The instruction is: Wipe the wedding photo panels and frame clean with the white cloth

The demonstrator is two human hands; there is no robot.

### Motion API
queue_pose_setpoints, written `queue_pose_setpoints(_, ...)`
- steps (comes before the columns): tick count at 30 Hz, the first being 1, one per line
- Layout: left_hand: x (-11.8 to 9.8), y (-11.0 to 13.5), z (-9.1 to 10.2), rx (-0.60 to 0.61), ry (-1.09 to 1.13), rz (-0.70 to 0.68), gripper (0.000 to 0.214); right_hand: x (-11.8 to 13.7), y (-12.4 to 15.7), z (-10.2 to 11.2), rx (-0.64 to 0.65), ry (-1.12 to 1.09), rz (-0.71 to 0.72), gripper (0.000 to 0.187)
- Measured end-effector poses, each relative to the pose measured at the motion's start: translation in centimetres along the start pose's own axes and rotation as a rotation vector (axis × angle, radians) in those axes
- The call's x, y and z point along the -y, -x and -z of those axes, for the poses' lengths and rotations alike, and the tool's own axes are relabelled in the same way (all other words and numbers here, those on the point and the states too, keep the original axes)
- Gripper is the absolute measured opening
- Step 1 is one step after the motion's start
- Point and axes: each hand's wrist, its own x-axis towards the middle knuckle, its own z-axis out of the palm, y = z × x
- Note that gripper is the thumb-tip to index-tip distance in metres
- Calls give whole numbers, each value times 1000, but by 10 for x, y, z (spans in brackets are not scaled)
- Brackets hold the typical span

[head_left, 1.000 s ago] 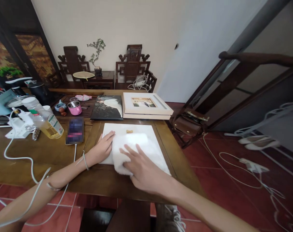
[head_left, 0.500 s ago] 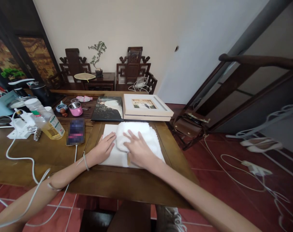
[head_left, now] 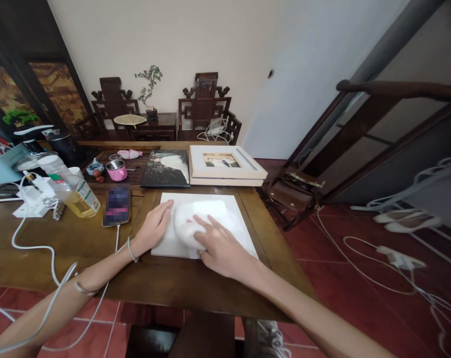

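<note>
A flat white board (head_left: 237,219) lies on the wooden table (head_left: 76,243) in front of me. A bunched white cloth (head_left: 190,221) rests on it. My right hand (head_left: 220,246) presses flat on the near side of the cloth, fingers spread over it. My left hand (head_left: 153,227) lies flat on the board's left edge, fingers stretched out beside the cloth.
A white framed photo (head_left: 225,164) and a dark picture (head_left: 166,168) lie behind the board. A phone (head_left: 116,205), an oil bottle (head_left: 74,191), a pink cup (head_left: 116,170) and white cables (head_left: 28,238) sit to the left. More cables (head_left: 389,258) trail over the red floor at right.
My right hand first pushed the cloth away to the board's far edge, then drew it back toward me to the middle. The left hand stayed on the board's left edge.
</note>
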Motion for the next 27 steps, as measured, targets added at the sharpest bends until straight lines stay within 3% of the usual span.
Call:
queue_pose_setpoints(4, -1, -1, 2, -38, 32, 16, 41, 8, -20, -11, -19, 187, -67, 37)
queue_pose_setpoints(9, -4, -2, 7, -114, 106, 43, 41, 44, -10, -13, 131, 138, 267, 29)
queue_pose_setpoints(11, -5, -3, 8, -118, 105, 46, 41, 48, -2, -6, 165, 90, 303, 30)
queue_pose_setpoints(15, -4, -2, 5, -42, -8, -14, 40, 28, -1, 19, 194, 61, 105, 32)
queue_pose_setpoints(19, -1, 2, -1, 147, -149, -101, 39, -7, -23, 34, 137, 86, -94, 34)
queue_pose_setpoints(22, 1, 5, -4, 262, -221, -131, 41, -26, -49, 30, 30, 78, -119, 34)
queue_pose_setpoints(27, 3, 7, -5, 267, -263, -160, 38, -36, -89, 13, 2, 36, -36, 32)
